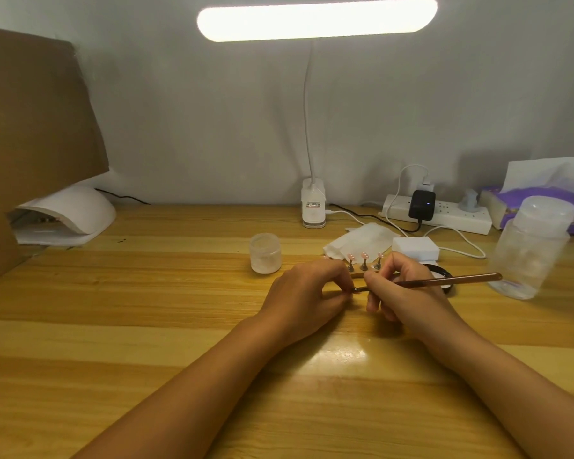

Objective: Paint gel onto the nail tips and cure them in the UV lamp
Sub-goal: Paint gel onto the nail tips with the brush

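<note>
My right hand (408, 293) grips a thin brown gel brush (451, 279), whose bristle end points left toward my left hand (305, 293). The fingertips of my left hand pinch a small nail tip on its stand at the brush's point; the tip itself is mostly hidden. Just behind my hands, three pink nail tips (364, 256) stand upright on small metal holders. The white UV lamp (70, 210) sits at the far left of the table under a cardboard sheet. A black gel pot lid (439, 270) lies partly hidden behind my right hand.
A small frosted jar (265, 253) stands left of the nail tips. Tissue (362, 241) and a white block (415, 246) lie behind them. A clear bottle (531, 250) stands at right, with a power strip (444, 217), a tissue pack and a clip desk lamp (313, 207) along the wall.
</note>
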`<state>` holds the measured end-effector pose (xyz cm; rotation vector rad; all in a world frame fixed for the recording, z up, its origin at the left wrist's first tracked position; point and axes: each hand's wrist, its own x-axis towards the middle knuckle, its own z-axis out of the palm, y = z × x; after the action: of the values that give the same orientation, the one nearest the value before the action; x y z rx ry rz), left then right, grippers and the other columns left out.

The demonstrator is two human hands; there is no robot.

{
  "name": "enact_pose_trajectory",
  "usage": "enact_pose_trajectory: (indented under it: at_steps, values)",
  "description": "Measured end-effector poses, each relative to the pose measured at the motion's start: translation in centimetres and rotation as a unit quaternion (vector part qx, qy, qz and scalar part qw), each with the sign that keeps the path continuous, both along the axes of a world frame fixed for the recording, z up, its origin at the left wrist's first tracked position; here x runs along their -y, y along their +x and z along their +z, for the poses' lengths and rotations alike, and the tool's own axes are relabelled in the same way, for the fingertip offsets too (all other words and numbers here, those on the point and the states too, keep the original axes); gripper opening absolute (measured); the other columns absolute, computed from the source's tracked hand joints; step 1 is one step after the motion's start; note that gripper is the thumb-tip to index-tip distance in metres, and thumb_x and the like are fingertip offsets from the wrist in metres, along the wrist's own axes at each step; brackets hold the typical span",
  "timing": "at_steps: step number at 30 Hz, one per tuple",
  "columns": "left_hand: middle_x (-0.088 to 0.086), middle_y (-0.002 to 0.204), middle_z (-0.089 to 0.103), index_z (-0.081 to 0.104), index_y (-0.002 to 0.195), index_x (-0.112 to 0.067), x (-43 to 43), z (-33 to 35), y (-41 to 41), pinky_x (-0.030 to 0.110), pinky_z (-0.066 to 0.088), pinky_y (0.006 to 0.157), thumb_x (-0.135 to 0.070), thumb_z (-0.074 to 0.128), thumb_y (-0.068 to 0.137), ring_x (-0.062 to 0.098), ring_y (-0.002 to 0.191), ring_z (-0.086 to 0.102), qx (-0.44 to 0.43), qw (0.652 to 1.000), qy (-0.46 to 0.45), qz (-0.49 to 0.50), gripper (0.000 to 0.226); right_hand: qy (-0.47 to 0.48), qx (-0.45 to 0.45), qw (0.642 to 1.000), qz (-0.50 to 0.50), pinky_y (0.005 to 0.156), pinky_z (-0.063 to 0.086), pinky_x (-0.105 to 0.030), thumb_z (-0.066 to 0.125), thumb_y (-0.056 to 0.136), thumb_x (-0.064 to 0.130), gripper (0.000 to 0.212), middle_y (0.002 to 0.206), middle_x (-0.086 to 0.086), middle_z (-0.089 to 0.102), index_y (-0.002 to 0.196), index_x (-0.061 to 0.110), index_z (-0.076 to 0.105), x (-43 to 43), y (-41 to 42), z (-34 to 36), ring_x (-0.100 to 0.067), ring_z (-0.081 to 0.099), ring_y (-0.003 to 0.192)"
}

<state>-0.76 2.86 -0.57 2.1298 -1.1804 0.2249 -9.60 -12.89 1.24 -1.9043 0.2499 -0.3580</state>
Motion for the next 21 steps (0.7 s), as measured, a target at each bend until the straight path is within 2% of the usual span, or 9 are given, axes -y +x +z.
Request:
enact_pose_trajectory:
  at_steps: [5, 10, 12, 14, 16, 21]
  values:
    - [-0.019, 0.094, 0.064, 0.062, 0.087, -0.034, 0.08, -0.01, 0.02, 0.022, 0.037, 0.062, -0.025, 0.071, 0.086, -0.013, 0.074, 0.049, -0.001, 1.000, -0.004, -0.002, 0.013, -0.042, 0.001, 0.999, -0.030, 0.043, 0.040, -0.021, 0.061, 0.089, 0.020, 0.012, 0.055, -0.002, 0.066, 0.084, 0.010, 0.056, 0.02, -0.02, -0.07, -0.001, 0.050, 0.041]
    - [-0.018, 0.094, 0.066, 0.063, 0.088, -0.033, 0.12, -0.14, 0.16, 0.022, 0.036, 0.061, -0.026, 0.071, 0.086, -0.012, 0.075, 0.050, -0.011, 1.000, -0.009, -0.004, 0.011, -0.055, 0.014, 0.997, -0.052, 0.042, 0.038, -0.017, 0.062, 0.085, 0.014, 0.011, 0.048, 0.000, 0.061, 0.079, 0.009, 0.055, -0.02, 0.03, -0.09, 0.001, 0.050, 0.039]
    - [-0.018, 0.094, 0.067, 0.063, 0.087, -0.033, 0.13, -0.20, 0.20, 0.024, 0.037, 0.062, -0.026, 0.071, 0.085, -0.010, 0.075, 0.051, -0.019, 1.000, -0.014, -0.003, 0.012, -0.050, 0.022, 0.997, -0.059, 0.044, 0.038, -0.019, 0.062, 0.085, 0.013, 0.012, 0.047, 0.000, 0.058, 0.079, 0.007, 0.055, 0.05, 0.06, -0.20, 0.000, 0.049, 0.039]
    - [-0.018, 0.094, 0.067, 0.063, 0.087, -0.034, 0.14, -0.27, 0.21, 0.023, 0.037, 0.061, -0.027, 0.072, 0.085, -0.010, 0.075, 0.052, -0.025, 0.999, -0.020, -0.002, 0.012, -0.033, 0.036, 0.997, -0.061, 0.048, 0.037, -0.023, 0.062, 0.087, 0.015, 0.013, 0.050, -0.001, 0.059, 0.079, 0.007, 0.054, 0.18, 0.05, -0.25, 0.001, 0.047, 0.040]
    - [-0.018, 0.094, 0.067, 0.062, 0.087, -0.034, 0.16, -0.32, 0.17, 0.021, 0.036, 0.060, -0.028, 0.071, 0.086, -0.011, 0.074, 0.052, -0.022, 1.000, -0.021, 0.000, 0.011, -0.014, 0.050, 0.998, -0.043, 0.050, 0.036, -0.021, 0.061, 0.090, 0.020, 0.016, 0.055, -0.002, 0.064, 0.081, 0.010, 0.053, 0.26, -0.02, -0.19, 0.001, 0.047, 0.042]
    - [-0.016, 0.096, 0.068, 0.065, 0.092, -0.028, 0.17, -0.35, 0.21, 0.025, 0.042, 0.063, -0.025, 0.071, 0.086, -0.005, 0.078, 0.054, -0.019, 1.000, -0.013, 0.003, 0.009, -0.015, 0.029, 0.999, 0.019, 0.041, 0.035, -0.014, 0.061, 0.093, 0.029, 0.020, 0.067, -0.006, 0.071, 0.087, 0.012, 0.052, 0.20, 0.03, -0.37, -0.001, 0.046, 0.042]
